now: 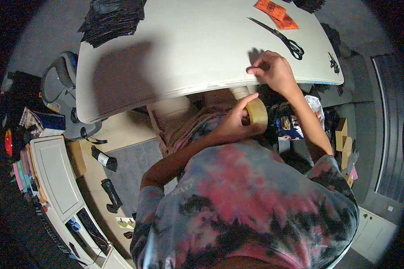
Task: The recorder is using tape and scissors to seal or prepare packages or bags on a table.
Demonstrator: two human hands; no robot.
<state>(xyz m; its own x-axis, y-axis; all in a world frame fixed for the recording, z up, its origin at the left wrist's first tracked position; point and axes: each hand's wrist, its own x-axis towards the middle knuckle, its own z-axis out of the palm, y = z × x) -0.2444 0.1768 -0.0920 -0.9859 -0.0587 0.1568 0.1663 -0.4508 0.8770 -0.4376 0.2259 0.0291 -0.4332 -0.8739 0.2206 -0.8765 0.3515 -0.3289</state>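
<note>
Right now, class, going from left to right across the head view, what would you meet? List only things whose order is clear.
Black stack → roll of tape → blue-and-white bag → small dark pieces on the table → white cupboard.

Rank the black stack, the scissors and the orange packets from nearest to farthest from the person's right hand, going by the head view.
1. Scissors: just beyond the right hand, on the right part of the white table.
2. Orange packets: past the scissors, near the table's far edge.
3. Black stack: far left corner.
</note>
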